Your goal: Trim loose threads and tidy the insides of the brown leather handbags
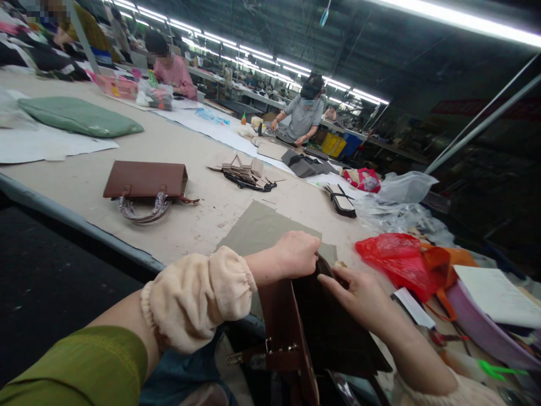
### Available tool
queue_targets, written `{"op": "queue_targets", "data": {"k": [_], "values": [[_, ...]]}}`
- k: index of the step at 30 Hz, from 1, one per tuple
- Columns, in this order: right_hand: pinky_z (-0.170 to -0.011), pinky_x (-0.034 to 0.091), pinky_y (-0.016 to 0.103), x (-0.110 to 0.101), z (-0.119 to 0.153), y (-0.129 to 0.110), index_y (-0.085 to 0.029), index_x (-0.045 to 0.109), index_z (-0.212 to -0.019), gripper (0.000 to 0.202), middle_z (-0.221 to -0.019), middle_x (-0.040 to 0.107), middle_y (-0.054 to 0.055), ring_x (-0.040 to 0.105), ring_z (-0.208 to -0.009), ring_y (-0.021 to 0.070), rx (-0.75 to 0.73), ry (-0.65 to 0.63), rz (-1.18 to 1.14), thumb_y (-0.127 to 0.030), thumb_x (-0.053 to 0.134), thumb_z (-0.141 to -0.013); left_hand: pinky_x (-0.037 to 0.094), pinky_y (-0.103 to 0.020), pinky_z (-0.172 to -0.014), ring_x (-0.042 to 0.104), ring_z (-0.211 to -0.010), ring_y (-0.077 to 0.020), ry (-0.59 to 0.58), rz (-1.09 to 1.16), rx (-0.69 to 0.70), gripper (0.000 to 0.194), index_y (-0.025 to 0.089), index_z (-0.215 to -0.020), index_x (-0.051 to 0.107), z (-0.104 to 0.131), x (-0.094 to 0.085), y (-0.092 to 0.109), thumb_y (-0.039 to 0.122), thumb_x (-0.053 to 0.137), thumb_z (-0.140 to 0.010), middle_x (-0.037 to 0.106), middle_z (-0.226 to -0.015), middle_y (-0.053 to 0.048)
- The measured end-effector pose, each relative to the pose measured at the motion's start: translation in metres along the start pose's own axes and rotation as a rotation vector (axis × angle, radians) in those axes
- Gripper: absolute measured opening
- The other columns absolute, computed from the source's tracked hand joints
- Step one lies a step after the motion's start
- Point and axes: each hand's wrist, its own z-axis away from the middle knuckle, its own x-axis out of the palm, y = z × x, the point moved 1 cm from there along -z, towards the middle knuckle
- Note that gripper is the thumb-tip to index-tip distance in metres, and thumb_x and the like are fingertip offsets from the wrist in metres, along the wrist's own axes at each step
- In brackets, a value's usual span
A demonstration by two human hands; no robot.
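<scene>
A dark brown handbag (281,316) with metal fittings hangs over the table's front edge, tilted, its dark lining exposed. My left hand (298,254) is closed in a fist at the upper edge of the bag's lining. On the other side, my right hand (357,290) pinches that dark edge between thumb and fingers. Under the hands lies a grey-green sheet (262,225). To the left, a finished-looking brown handbag (146,179) lies on the table, its handles wrapped in clear plastic.
A bundle of beige pieces (249,172) and a strapped bundle (340,200) lie farther back. Right of my hands are a red plastic bag (391,259), a purple tub (486,316) and clear plastic (406,208). Co-workers (302,115) work across the table. A green padded item (78,117) lies far left.
</scene>
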Motion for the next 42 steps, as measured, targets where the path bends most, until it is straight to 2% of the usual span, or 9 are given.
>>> {"op": "queue_targets", "data": {"k": [5,16,23,26,30,34,38,40,42], "values": [[-0.045,0.024,0.025,0.004,-0.016,-0.001,-0.019,0.055,-0.050,0.048,-0.047,0.057,0.002,0.049,-0.045,0.0127,0.025,0.000,0.125,-0.051,0.043,-0.084,0.051,-0.032,-0.064,0.064,-0.076,-0.0238,-0.002,-0.003,-0.013,0.019,0.017,-0.079,0.061,0.000,0.000,0.000,0.025,0.044,-0.075,0.068,-0.081,-0.009],[-0.052,0.030,0.026,0.007,-0.018,-0.005,-0.021,0.062,-0.059,0.046,-0.062,0.066,0.006,0.060,-0.060,0.0174,0.064,0.000,0.270,-0.041,0.035,-0.090,0.052,-0.032,-0.066,0.064,-0.077,-0.0232,-0.002,0.022,-0.028,0.019,0.017,-0.078,0.061,-0.001,0.003,-0.002,0.027,0.045,-0.077,0.067,-0.080,-0.008],[-0.047,0.029,0.024,0.000,-0.018,-0.006,-0.020,0.065,-0.073,0.042,-0.061,0.064,0.002,0.056,-0.054,0.0160,0.027,-0.121,0.060,-0.059,0.049,-0.077,0.051,-0.033,-0.066,0.064,-0.076,-0.0234,0.001,0.034,-0.044,0.017,0.017,-0.078,0.061,-0.001,0.002,-0.001,0.026,0.046,-0.076,0.067,-0.079,-0.008],[-0.052,0.034,0.023,0.000,-0.022,-0.008,-0.022,0.066,-0.081,0.034,-0.069,0.067,0.002,0.060,-0.063,0.0173,-0.001,-0.047,-0.006,-0.050,0.046,-0.082,0.050,-0.031,-0.066,0.063,-0.075,-0.0222,-0.017,0.066,-0.053,0.017,0.018,-0.077,0.062,-0.001,0.000,-0.003,0.024,0.047,-0.075,0.067,-0.079,-0.006],[-0.057,0.038,0.024,0.005,-0.027,-0.004,-0.023,0.068,-0.073,0.032,-0.071,0.069,0.003,0.061,-0.068,0.0180,0.023,0.029,0.012,-0.040,0.043,-0.085,0.049,-0.028,-0.071,0.063,-0.078,-0.0191,-0.035,0.153,-0.060,0.017,0.018,-0.081,0.064,0.001,0.002,-0.006,0.023,0.050,-0.073,0.069,-0.082,-0.004],[-0.057,0.038,0.023,0.007,-0.027,-0.002,-0.024,0.069,-0.073,0.030,-0.072,0.069,0.003,0.062,-0.068,0.0165,0.060,0.051,0.028,-0.035,0.045,-0.085,0.047,-0.028,-0.081,0.062,-0.087,-0.0181,0.063,0.248,-0.010,0.016,0.019,-0.084,0.064,0.010,0.004,-0.009,0.025,0.055,-0.071,0.068,-0.089,-0.003],[-0.056,0.037,0.023,0.006,-0.024,-0.002,-0.024,0.069,-0.073,0.031,-0.073,0.069,0.003,0.062,-0.068,0.0161,0.107,0.088,0.042,-0.035,0.043,-0.086,0.046,-0.028,-0.086,0.059,-0.098,-0.0180,0.212,0.329,-0.085,0.038,0.017,-0.107,0.052,0.019,-0.007,-0.014,0.029,0.059,-0.071,0.063,-0.105,-0.005],[-0.055,0.036,0.023,0.006,-0.025,0.000,-0.024,0.069,-0.072,0.031,-0.072,0.069,0.003,0.062,-0.067,0.0159,0.126,0.099,0.049,-0.035,0.044,-0.086,0.047,-0.031,-0.086,0.058,-0.101,-0.0217,0.151,0.321,-0.151,0.059,0.016,-0.117,0.045,0.021,-0.014,-0.017,0.037,0.065,-0.066,0.060,-0.112,-0.008],[-0.055,0.036,0.023,0.006,-0.026,0.001,-0.023,0.068,-0.070,0.031,-0.071,0.069,0.003,0.062,-0.067,0.0158,0.136,0.098,0.061,-0.035,0.044,-0.086,0.048,-0.033,-0.084,0.057,-0.102,-0.0249,0.007,0.305,-0.187,0.073,0.014,-0.122,0.043,0.019,-0.017,-0.018,0.041,0.070,-0.060,0.059,-0.115,-0.011]]}}
